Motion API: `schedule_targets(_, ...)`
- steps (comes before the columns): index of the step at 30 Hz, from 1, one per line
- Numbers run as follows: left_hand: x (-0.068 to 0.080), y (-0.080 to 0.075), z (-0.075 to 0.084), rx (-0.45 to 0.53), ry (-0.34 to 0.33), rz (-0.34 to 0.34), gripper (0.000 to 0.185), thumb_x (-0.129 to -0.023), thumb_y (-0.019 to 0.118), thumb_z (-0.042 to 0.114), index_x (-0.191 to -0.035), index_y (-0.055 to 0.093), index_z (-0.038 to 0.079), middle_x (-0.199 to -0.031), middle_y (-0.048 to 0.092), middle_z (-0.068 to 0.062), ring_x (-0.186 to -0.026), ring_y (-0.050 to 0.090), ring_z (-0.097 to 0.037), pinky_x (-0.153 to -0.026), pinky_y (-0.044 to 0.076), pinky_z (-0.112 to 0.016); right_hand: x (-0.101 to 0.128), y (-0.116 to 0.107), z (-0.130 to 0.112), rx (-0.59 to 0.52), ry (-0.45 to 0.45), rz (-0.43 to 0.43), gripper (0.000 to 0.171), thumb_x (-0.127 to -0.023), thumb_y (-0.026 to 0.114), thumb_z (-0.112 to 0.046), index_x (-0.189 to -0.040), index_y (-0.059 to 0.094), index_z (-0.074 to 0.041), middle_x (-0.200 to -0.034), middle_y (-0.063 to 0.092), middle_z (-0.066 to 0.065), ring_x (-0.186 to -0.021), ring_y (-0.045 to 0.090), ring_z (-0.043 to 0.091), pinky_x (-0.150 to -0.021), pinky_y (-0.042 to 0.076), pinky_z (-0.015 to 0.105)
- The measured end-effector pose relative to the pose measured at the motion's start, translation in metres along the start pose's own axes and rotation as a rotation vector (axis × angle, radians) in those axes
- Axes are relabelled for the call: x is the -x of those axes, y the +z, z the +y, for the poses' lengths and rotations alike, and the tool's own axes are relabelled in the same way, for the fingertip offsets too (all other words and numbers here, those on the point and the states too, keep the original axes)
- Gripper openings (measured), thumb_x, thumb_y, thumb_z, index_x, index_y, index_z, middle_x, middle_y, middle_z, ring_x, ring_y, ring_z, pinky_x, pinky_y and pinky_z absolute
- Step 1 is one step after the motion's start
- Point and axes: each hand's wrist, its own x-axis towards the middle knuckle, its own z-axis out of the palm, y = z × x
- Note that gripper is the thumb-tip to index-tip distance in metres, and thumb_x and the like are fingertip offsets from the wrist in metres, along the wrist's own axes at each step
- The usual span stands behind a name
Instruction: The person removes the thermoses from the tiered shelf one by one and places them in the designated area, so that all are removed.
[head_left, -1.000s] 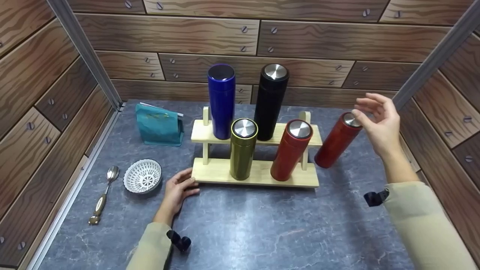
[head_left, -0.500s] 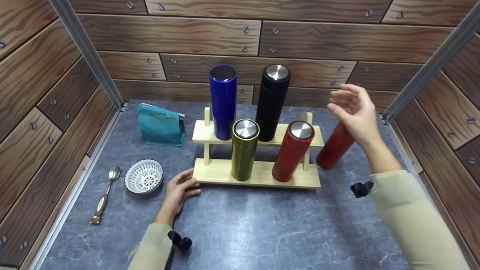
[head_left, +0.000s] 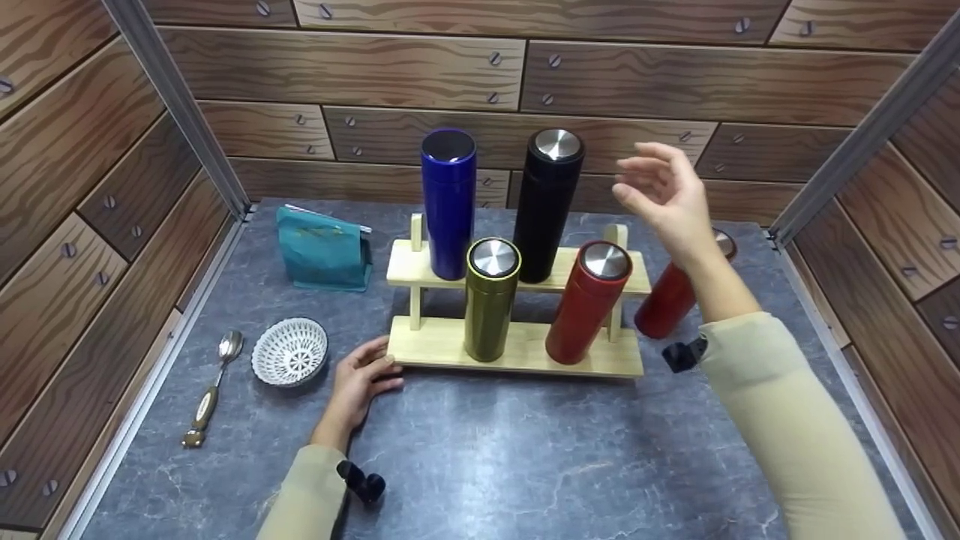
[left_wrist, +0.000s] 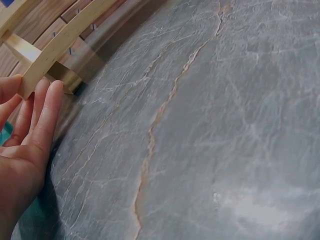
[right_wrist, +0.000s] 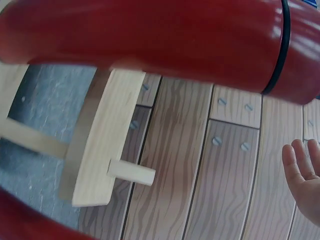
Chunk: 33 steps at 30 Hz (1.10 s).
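A two-tier wooden rack (head_left: 427, 341) stands mid-table. My left hand (head_left: 356, 386) pinches the left end of its lower board; in the left wrist view the thumb lies over the board (left_wrist: 50, 55) and fingers reach under it. On the upper tier stand a blue flask (head_left: 450, 202) and a black flask (head_left: 544, 214). The lower tier carries an olive-green flask (head_left: 489, 319) and a red flask (head_left: 585, 304). My right hand (head_left: 671, 202) hovers in the air right of the black flask, fingers loosely bent and holding nothing. Behind that forearm, a second red flask (head_left: 665, 300) is partly hidden.
At the left are a teal pouch (head_left: 322, 251), a white woven-pattern bowl (head_left: 289, 352) and a spoon (head_left: 210, 397) with a decorated handle. Wood-print walls (head_left: 360, 67) close in the back and both sides of the grey marbled table (head_left: 510, 457).
My right hand has left the top of the red flask beside the rack and moved left and up toward the black flask. The left hand stays at the rack's end.
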Motion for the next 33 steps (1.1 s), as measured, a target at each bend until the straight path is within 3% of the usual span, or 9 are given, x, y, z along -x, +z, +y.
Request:
schedule_targets(9, 0.001, 0.000, 0.001, -0.005, -0.002, -0.001, 0.046, -0.084, 0.061, -0.004, -0.129, 0.050, -0.003, -0.105, 0.058, -0.016, -0.077, 0.061, -0.028, -0.065, 0.058, -0.041, -0.010, 0.019, -0.002, -0.025, 0.101, -0.089, 0.056, -0.079, 0.072, -0.001, -0.128, 0.045, -0.004, -0.123, 0.053, 0.021, -0.110, 0.053, 0.029, -0.092, 0.048, 0.032)
schedule_targets(17, 0.000, 0.000, 0.001, -0.023, -0.005, 0.004, 0.046, -0.084, 0.062, -0.003, -0.128, 0.050, -0.003, -0.103, 0.057, -0.016, -0.077, 0.062, -0.027, -0.064, 0.058, -0.039, -0.018, 0.035, -0.005, -0.016, 0.118, -0.106, 0.062, -0.077, 0.073, -0.002, -0.131, 0.043, -0.005, -0.126, 0.051, 0.019, -0.114, 0.051, 0.028, -0.100, 0.041, 0.042)
schedule_targets(26, 0.001, -0.001, 0.000, -0.013, 0.001, -0.010, 0.049, -0.083, 0.063, -0.003, -0.129, 0.048, -0.004, -0.102, 0.057, -0.016, -0.077, 0.062, -0.027, -0.064, 0.058, -0.040, -0.025, 0.049, -0.006, 0.144, 0.157, -0.147, 0.075, -0.075, 0.078, -0.009, -0.137, 0.037, -0.008, -0.128, 0.049, 0.015, -0.112, 0.051, 0.026, -0.092, 0.047, 0.035)
schedule_targets(33, 0.000, -0.001, 0.000, -0.018, -0.002, -0.002, 0.047, -0.083, 0.062, -0.003, -0.129, 0.050, -0.002, -0.103, 0.056, -0.017, -0.076, 0.062, -0.026, -0.065, 0.058, -0.040, -0.032, 0.057, -0.003, 0.117, 0.169, -0.161, 0.076, -0.073, 0.078, -0.005, -0.137, 0.037, -0.006, -0.124, 0.053, 0.013, -0.106, 0.054, 0.023, -0.090, 0.046, 0.031)
